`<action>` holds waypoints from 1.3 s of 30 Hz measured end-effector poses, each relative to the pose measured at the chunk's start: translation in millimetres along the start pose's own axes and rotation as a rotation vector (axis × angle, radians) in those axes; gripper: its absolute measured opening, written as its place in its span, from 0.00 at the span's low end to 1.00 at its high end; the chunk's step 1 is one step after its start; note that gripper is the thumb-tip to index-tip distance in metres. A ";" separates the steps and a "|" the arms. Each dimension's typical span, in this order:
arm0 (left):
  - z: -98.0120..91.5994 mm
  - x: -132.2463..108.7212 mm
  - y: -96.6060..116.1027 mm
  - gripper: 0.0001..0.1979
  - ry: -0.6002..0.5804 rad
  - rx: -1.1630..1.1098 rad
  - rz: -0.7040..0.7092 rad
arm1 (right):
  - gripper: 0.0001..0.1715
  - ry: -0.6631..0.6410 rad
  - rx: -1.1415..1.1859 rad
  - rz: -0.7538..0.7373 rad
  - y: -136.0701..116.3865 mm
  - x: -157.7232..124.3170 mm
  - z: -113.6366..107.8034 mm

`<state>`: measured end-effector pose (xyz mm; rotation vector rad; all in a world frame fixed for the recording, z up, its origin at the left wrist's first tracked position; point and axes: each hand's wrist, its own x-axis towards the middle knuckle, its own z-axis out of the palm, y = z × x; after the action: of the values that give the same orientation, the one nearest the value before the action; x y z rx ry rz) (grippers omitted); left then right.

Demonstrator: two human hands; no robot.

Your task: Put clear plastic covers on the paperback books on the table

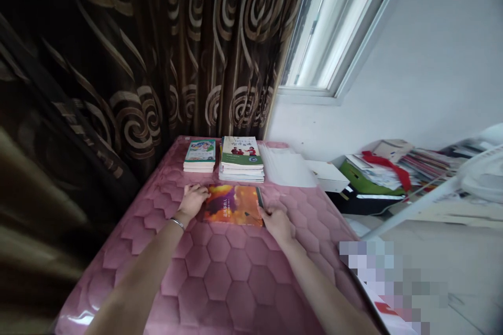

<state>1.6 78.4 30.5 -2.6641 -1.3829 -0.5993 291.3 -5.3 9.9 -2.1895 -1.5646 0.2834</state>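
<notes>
An orange and purple paperback book (236, 205) lies sideways on the pink quilted tabletop (220, 267), its white cover text turned on end. My left hand (193, 200), with a silver bracelet at the wrist, grips the book's left edge. At the opposite edge my right hand (278, 224) has its thumb on the cover and its fingers closed around the side. Just beyond the book stand two piles: a low stack of small green-edged books (200, 156) on the left and a taller stack of white and green books (241, 158) beside it.
A clear plastic sheet (288, 166) lies right of the stacks, near a white box (327, 175). Papers and a green bag (363, 178) are piled beyond the right edge, with a white fan (477, 167) in front. A dark patterned curtain (208, 52) borders the back and left.
</notes>
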 end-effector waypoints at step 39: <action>-17.2 -67.3 35.6 0.07 0.061 -0.100 -0.052 | 0.05 0.194 0.054 -0.544 30.0 -22.9 -6.2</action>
<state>-9.8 1.3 24.8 -2.6677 -1.4461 -0.7685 311.4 -36.2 -0.2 -1.6104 -1.9274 -0.0534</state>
